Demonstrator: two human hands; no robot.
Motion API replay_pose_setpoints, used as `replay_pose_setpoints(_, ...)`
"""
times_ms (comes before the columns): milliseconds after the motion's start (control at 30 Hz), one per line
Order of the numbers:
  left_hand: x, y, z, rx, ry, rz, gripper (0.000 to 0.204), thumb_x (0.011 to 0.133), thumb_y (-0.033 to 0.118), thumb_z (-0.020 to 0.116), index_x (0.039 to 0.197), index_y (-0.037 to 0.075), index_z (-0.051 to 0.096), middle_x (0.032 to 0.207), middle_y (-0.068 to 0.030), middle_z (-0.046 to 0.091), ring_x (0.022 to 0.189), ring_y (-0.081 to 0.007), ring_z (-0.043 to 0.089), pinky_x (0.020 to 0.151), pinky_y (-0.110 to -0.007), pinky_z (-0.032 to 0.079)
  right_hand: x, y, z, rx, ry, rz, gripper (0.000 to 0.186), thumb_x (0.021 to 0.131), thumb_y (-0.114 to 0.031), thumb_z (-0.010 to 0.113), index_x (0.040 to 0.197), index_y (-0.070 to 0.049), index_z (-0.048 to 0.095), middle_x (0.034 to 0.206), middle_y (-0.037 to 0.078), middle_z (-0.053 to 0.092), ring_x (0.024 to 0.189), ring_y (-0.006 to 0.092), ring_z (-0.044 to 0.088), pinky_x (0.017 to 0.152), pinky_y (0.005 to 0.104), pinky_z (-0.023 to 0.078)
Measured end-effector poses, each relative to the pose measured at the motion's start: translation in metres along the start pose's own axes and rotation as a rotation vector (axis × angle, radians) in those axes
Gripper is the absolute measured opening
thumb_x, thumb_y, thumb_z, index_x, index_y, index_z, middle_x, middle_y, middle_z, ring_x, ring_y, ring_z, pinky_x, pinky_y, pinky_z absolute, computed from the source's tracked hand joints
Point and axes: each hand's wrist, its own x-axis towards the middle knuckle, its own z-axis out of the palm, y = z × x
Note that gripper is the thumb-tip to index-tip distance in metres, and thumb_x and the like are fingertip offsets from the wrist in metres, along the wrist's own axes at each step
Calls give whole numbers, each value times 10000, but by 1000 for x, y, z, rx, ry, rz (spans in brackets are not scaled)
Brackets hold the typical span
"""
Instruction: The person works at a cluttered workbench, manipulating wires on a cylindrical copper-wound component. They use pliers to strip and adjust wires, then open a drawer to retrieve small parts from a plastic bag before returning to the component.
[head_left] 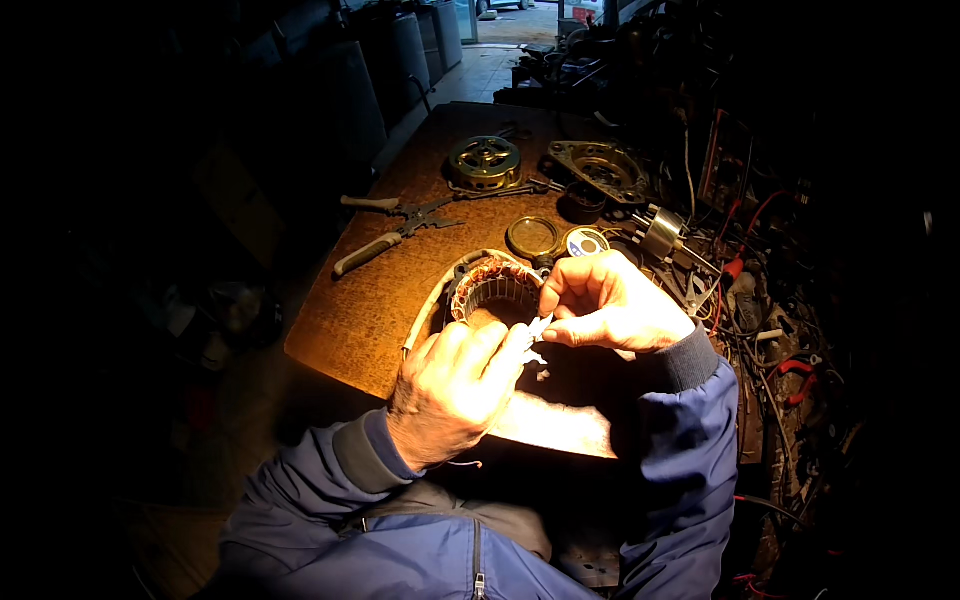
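Note:
A ring-shaped motor stator (466, 300) with copper windings and a slotted inner wall lies near the table's front edge. A pale sleeved cable curves around its left side. Over its near right rim, my two hands meet at a small crumpled white strip (538, 328), maybe paper or cloth. My left hand (450, 385) is closed, its fingertips at the strip's left side. From the right, my right hand (620, 305) pinches the strip between thumb and fingers. The fingers partly hide both the strip and the stator's near side.
Pliers (395, 228) lie open-jawed on the wooden table (350, 310). Beyond the stator are a brass-coloured slotted housing (485, 162), a metal end cover (605, 170), a round ring (534, 237) and a silver cylinder with a shaft (660, 234). Tangled wires (775, 400) crowd the right side.

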Motion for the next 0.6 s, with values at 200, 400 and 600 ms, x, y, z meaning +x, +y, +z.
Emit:
replay_pose_setpoints(200,-1,1,-1,-22,-14,-11,441,785,97,824,1210,18,738,1068,-87,646,820,-245,605,717,-359,539,2,4,-3,-39,-8,-15,209,881,-99,837,981,1,683,775,-35,621,717,47,542,645,222,440)
replay_pose_setpoints(400,6,-6,-5,-164,-18,-45,391,795,70,809,1172,-6,735,1037,-122,674,853,-287,641,766,-381,559,1,-10,3,7,15,48,177,916,-114,814,971,5,694,827,1,691,760,60,606,687,224,491)
replay_pose_setpoints(600,11,-11,-9,-244,-48,-63,344,799,18,781,1136,-24,729,1018,-156,711,883,-316,679,801,-393,573,3,-3,5,-4,47,46,176,922,-120,815,945,2,691,832,9,703,758,63,615,680,231,495)
